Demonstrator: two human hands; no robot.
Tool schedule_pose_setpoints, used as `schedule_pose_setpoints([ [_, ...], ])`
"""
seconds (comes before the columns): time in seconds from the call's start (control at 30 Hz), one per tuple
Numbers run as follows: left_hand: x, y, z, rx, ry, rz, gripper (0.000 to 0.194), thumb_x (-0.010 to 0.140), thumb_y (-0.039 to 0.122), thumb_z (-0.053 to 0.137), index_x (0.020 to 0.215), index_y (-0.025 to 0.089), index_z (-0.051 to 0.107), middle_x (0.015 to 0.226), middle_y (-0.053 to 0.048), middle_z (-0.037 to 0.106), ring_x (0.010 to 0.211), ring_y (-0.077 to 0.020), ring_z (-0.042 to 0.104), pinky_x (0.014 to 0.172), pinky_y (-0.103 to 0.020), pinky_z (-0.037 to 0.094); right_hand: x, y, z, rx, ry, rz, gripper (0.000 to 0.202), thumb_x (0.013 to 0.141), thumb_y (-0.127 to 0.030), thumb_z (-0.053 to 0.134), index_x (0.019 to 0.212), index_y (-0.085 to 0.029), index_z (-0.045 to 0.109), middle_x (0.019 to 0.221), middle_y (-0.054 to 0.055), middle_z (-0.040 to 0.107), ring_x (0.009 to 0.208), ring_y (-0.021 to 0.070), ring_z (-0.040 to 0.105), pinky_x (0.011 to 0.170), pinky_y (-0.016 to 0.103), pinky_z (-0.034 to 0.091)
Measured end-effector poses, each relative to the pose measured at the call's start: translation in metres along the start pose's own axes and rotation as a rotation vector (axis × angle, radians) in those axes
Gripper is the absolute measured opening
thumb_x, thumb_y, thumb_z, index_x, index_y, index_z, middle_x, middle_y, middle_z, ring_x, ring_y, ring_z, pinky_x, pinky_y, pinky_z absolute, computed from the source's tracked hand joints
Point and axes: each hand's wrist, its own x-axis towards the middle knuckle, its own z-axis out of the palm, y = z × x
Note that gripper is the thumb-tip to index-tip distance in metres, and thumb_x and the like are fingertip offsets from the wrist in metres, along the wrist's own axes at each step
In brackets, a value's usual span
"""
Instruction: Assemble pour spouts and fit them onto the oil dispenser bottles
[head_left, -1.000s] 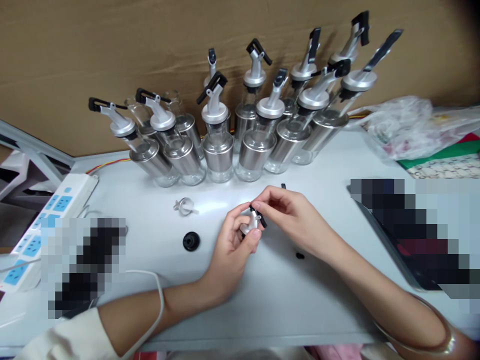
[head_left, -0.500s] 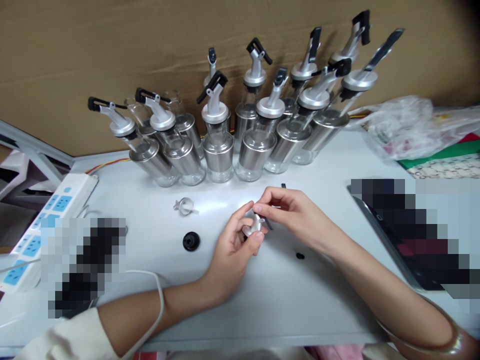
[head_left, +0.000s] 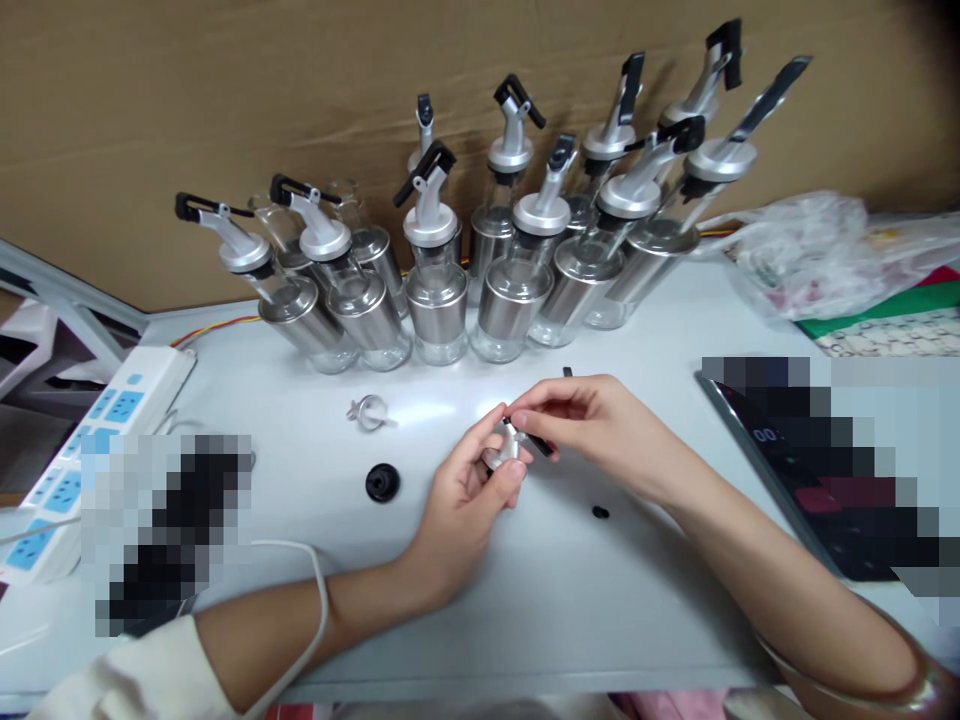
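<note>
My left hand point(head_left: 469, 490) is closed around a silver pourer top point(head_left: 504, 452), above the middle of the grey table. My right hand point(head_left: 581, 415) pinches the black lever point(head_left: 538, 443) at the spout end of that top; its fingertips touch the piece. To the left lie a small metal ring part point(head_left: 371, 413) and a round black stopper point(head_left: 382, 483). A tiny black piece point(head_left: 601, 512) lies below my right wrist. Another small black part point(head_left: 568, 372) shows partly behind my right hand.
Several glass and steel bottles point(head_left: 440, 312) with pourer tops stand along the cardboard point(head_left: 300, 80) at the back. A white power strip point(head_left: 97, 440) and a blurred dark object are left; a dark tablet-like device point(head_left: 757, 440) and plastic bags point(head_left: 817, 250) are right.
The black lever has swung slightly at the silver top, and my right fingers have shifted a little on it. My left hand has barely moved.
</note>
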Motion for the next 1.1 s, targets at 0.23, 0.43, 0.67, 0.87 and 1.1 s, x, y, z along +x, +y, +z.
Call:
schedule_pose_setpoints([
  [0.23,0.0,0.0,0.001,0.001,-0.015,0.007,0.055,0.077,0.036,0.069,0.129,0.025,0.054,0.085,-0.002,0.049,0.061,-0.007,0.041,0.053,-0.021,0.036,-0.001,-0.004,0.003,-0.043,0.177,-0.077,0.015,0.067,-0.029,0.068,0.067,-0.014,0.07,0.057,-0.001,0.063,0.048,0.0081,0.048,0.049,0.023,0.039],
  [0.43,0.0,-0.001,0.002,-0.014,-0.018,0.009,0.06,0.078,0.037,0.069,0.133,0.023,0.05,0.085,-0.002,0.052,0.06,-0.0064,0.042,0.055,-0.022,0.037,-0.001,-0.006,0.006,0.0,0.104,-0.051,0.016,0.068,-0.031,0.068,0.064,-0.015,0.07,0.054,0.001,0.065,0.048,0.0111,0.054,0.049,0.025,0.044],
  [0.67,-0.001,0.001,0.0,-0.013,-0.035,-0.022,0.064,0.078,0.046,0.067,0.133,0.019,0.049,0.086,-0.003,0.054,0.058,-0.0054,0.043,0.056,-0.024,0.037,-0.002,-0.009,-0.007,0.044,-0.041,0.001,0.011,0.066,-0.026,0.072,0.069,-0.016,0.074,0.055,0.001,0.067,0.05,0.011,0.056,0.049,0.024,0.043],
  [0.87,-0.003,0.003,0.0,0.005,-0.057,-0.049,0.057,0.079,0.053,0.062,0.124,0.018,0.054,0.083,-0.002,0.053,0.056,-0.0047,0.046,0.052,-0.022,0.033,0.001,-0.005,-0.021,0.137,-0.142,0.109,0.019,0.057,-0.018,0.079,0.075,-0.016,0.075,0.063,0.001,0.07,0.054,0.0108,0.059,0.057,0.027,0.05],
  [1.1,-0.003,0.002,0.0,0.005,-0.023,-0.068,0.057,0.08,0.054,0.061,0.123,0.017,0.052,0.084,-0.001,0.054,0.054,-0.0042,0.047,0.048,-0.02,0.033,0.006,0.001,-0.015,0.243,-0.192,0.112,0.015,0.059,-0.015,0.079,0.072,-0.013,0.071,0.058,-0.001,0.069,0.049,0.008,0.057,0.052,0.024,0.047],
])
